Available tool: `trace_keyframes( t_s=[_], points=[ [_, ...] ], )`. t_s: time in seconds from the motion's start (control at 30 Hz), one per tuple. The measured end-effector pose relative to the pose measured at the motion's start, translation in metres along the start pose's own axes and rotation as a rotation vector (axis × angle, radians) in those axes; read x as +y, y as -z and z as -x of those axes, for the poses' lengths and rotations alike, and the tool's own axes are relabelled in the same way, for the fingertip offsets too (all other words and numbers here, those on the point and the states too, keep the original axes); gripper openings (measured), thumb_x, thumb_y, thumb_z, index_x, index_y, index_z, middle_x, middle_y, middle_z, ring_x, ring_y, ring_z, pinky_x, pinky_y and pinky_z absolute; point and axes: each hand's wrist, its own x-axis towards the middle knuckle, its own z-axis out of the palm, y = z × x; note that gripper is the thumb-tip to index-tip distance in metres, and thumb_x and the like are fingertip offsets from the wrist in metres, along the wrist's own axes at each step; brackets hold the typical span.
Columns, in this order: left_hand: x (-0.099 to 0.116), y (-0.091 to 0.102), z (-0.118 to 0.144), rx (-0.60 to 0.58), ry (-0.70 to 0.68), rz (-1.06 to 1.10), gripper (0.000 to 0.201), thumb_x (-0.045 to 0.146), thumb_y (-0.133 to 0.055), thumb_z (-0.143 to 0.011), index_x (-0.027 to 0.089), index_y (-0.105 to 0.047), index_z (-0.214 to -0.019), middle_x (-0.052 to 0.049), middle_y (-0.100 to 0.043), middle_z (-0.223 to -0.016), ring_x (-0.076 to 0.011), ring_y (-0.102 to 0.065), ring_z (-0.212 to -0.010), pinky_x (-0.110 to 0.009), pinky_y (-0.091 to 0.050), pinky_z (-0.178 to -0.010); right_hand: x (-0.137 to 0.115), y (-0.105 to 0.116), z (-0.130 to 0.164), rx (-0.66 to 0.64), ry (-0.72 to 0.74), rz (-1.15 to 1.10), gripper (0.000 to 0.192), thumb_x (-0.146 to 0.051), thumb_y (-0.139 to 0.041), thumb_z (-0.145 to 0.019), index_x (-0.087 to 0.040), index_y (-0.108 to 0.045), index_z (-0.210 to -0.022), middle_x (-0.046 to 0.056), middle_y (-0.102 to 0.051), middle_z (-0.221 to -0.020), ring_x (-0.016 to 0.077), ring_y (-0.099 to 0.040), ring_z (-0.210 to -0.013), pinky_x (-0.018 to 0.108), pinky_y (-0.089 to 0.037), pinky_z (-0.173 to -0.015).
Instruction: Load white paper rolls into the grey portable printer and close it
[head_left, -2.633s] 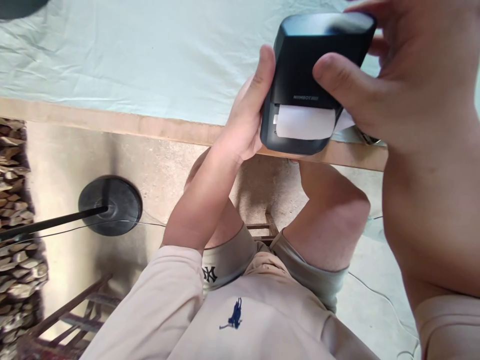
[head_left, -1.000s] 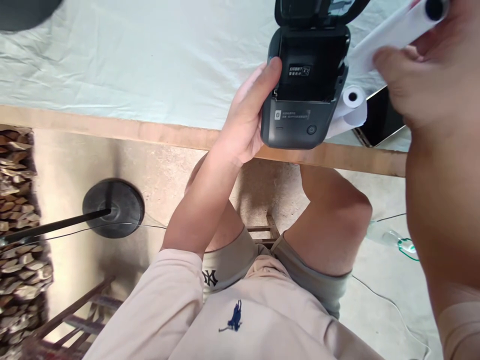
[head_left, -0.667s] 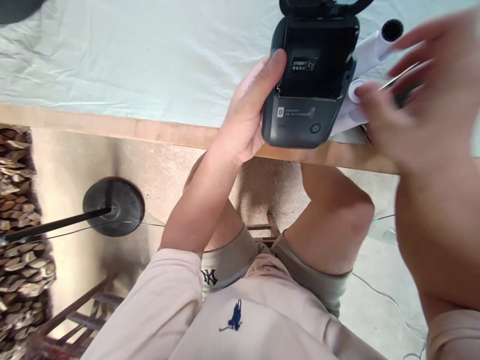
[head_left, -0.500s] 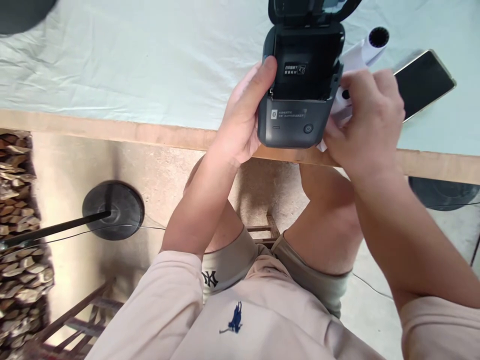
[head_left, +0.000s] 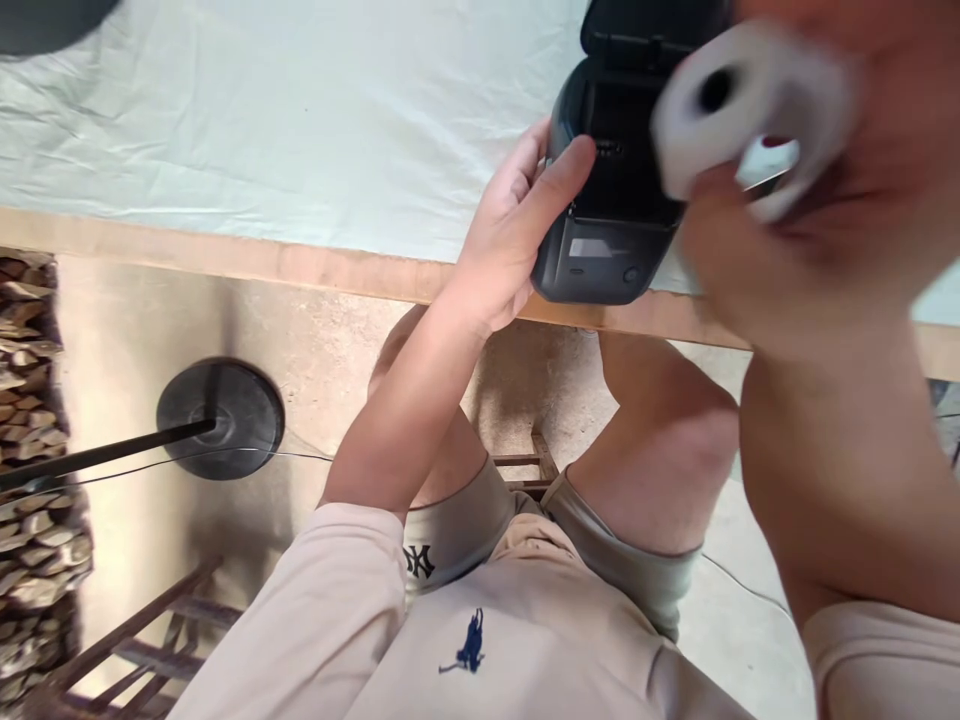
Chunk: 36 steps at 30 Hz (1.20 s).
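My left hand (head_left: 517,220) grips the left side of a dark grey portable label printer (head_left: 592,265), its thumb over the rim of the paper bay. The printer's lid (head_left: 637,35) is flipped up, and the bay looks dark inside. Raised close to the camera, my right hand (head_left: 840,220) is closed on a small white paper roll (head_left: 686,125) with a dark core hole. A strip of its paper curls loosely to the right. The roll hangs over the printer's right edge and covers part of it; both roll and hand are blurred.
A pale cloth (head_left: 300,120) covers the table, whose wooden edge (head_left: 300,250) runs across the view. Below stand a round black base with a pole (head_left: 217,420), a wooden stool or rack (head_left: 150,650) and stacked firewood (head_left: 37,560). A dark object (head_left: 45,25) is cut off at top left.
My right hand has lifted the small paper roll from beside the printer, up towards the camera. The printer in my left hand has shifted slightly right. The phone and other roll are now mostly hidden.
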Motion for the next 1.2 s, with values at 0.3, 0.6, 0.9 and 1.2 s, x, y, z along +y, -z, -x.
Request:
trace_keyframes(
  t_s=[0.3,0.6,0.9,1.2],
  points=[
    [0.002,0.003,0.000,-0.019,0.022,-0.011,0.014,0.021,-0.037,-0.086,0.020,-0.050,-0.092,0.004,-0.059,-0.093,-0.0132,-0.053,-0.106,-0.021,-0.045,-0.085,-0.006,0.002,-0.015,-0.248,0.115,0.560,0.042,-0.027,-0.039,-0.073,-0.041,-0.040,-0.112,-0.006,-0.055,-0.096,0.0172,-0.051,-0.098,0.040,-0.042,-0.086],
    [-0.001,0.004,-0.002,-0.044,0.038,0.033,0.015,0.025,-0.038,-0.086,0.021,-0.052,-0.086,0.001,-0.055,-0.080,-0.0124,-0.055,-0.085,-0.026,-0.043,-0.073,-0.012,0.009,-0.024,-0.275,0.117,0.616,0.043,-0.027,-0.038,-0.073,-0.043,-0.039,-0.113,-0.008,-0.052,-0.102,0.0199,-0.047,-0.107,0.048,-0.038,-0.092],
    [-0.001,0.005,-0.002,-0.046,0.029,0.039,0.019,0.026,-0.036,-0.086,0.020,-0.053,-0.085,0.002,-0.053,-0.076,-0.0108,-0.056,-0.084,-0.023,-0.042,-0.071,-0.012,0.018,-0.030,-0.339,0.188,0.670,0.046,-0.027,-0.034,-0.075,-0.042,-0.034,-0.119,-0.006,-0.049,-0.108,0.0233,-0.043,-0.112,0.051,-0.039,-0.089],
    [0.001,0.005,-0.002,0.006,0.048,0.027,0.011,0.029,-0.042,-0.083,0.024,-0.053,-0.084,0.001,-0.058,-0.084,-0.0157,-0.053,-0.092,-0.027,-0.041,-0.076,-0.003,0.009,-0.031,-0.390,0.188,0.598,0.038,-0.034,-0.035,-0.076,-0.031,-0.037,-0.114,-0.001,-0.056,-0.094,0.0155,-0.055,-0.085,0.039,-0.045,-0.077]
  ],
)
